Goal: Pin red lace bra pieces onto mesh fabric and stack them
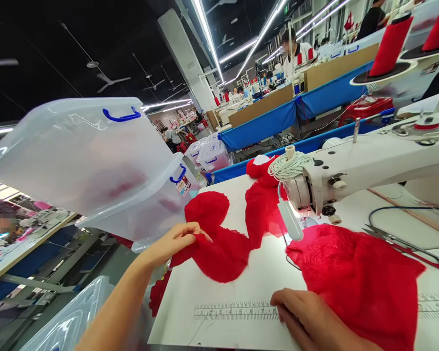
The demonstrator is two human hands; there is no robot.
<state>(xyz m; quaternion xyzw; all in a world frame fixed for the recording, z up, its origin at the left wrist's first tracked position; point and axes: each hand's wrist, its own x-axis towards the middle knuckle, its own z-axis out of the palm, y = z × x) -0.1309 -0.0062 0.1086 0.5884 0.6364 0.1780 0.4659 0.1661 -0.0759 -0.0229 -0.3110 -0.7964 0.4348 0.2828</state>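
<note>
My left hand [183,239] pinches the left edge of a red lace fabric piece [221,253] with rounded, cup-like parts, at the table's left edge. Behind it, more red fabric [261,209] runs toward the head of a white sewing machine [336,165]. My right hand [307,312] rests on the white tabletop [241,334] by the printed ruler [237,310], its fingers curled together. Whether anything is under those fingers is hidden. Just right of it lies a large crumpled red lace piece [362,278], partly beneath my right forearm.
Scissors with red handles [413,248] lie right of the machine. Clear plastic bins [84,156] with blue handles are stacked at left; another bin [73,321] sits lower. Red thread cones [391,46] stand upper right. A person [296,53] is at a farther workstation.
</note>
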